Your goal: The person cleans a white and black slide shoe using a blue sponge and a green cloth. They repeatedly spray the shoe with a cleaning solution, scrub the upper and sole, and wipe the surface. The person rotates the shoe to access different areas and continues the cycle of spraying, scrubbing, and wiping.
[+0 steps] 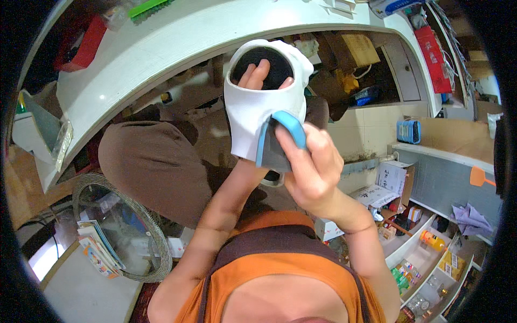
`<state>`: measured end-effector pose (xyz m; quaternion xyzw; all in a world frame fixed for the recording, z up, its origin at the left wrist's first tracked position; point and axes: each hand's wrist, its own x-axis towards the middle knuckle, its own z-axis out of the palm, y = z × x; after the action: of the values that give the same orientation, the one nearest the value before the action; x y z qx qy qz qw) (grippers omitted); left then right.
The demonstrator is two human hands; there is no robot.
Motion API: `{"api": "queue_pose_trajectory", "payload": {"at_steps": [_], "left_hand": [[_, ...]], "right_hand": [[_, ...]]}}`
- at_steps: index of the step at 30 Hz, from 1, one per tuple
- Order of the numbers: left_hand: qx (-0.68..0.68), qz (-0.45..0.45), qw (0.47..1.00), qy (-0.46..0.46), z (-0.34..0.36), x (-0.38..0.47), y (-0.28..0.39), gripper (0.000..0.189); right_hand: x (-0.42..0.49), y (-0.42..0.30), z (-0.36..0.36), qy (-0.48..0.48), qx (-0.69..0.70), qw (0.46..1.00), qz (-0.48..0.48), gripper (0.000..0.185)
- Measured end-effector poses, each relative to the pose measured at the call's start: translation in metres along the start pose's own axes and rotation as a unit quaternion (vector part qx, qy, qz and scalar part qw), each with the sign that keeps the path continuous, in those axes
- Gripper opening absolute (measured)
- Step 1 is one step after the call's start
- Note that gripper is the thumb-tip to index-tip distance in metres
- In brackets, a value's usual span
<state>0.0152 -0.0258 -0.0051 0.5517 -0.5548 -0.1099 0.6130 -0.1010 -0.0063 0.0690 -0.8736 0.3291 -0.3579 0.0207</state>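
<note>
In front of my lap, a white hollow piece with a dark lining (pixel 252 109) is held up; its exact kind is unclear. My left hand (pixel 258 74) is inside it, supporting it, and several fingertips show through its round upper opening. The rest of that hand is hidden by the white wall. My right hand (pixel 315 165) grips a blue-edged grey tool (pixel 276 155), whose blue loop passes over my fingers. The tool lies against or just before the lower right side of the white piece; I cannot tell if they touch.
A curved white desk (pixel 161 48) spans the far side, with a green brush (pixel 149 8) and red box (pixel 83 46) on it. To the left stands a round wire-rimmed basket (pixel 161 238) with booklets (pixel 99 248). At right, an open drawer (pixel 408 258) holds bottles and boxes.
</note>
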Motion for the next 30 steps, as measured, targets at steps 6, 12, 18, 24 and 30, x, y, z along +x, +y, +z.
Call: {"api": "queue_pose_trajectory", "payload": {"at_steps": [6,12,18,24,30], "left_hand": [[0.09,0.095,0.991,0.015,-0.008,0.003,0.002,0.046],[0.064,0.073,0.995,0.018,-0.007,0.0,0.005,0.046],[0.014,0.005,1.0,0.015,0.001,-0.001,0.006,0.043],[-0.062,-0.044,0.997,0.018,0.008,-0.001,0.002,0.06],[-0.104,-0.096,0.99,-0.017,0.004,-0.007,0.003,0.065]], "right_hand": [[0.009,0.006,0.001,0.028,-0.041,0.997,-0.061,0.035],[0.018,0.015,0.001,0.05,-0.039,0.993,-0.096,0.031],[0.027,0.025,0.005,0.075,-0.09,0.988,-0.1,0.013],[0.022,0.03,0.003,0.031,-0.06,0.989,-0.134,0.031],[0.039,0.041,0.004,0.082,-0.082,0.988,-0.106,0.015]]}}
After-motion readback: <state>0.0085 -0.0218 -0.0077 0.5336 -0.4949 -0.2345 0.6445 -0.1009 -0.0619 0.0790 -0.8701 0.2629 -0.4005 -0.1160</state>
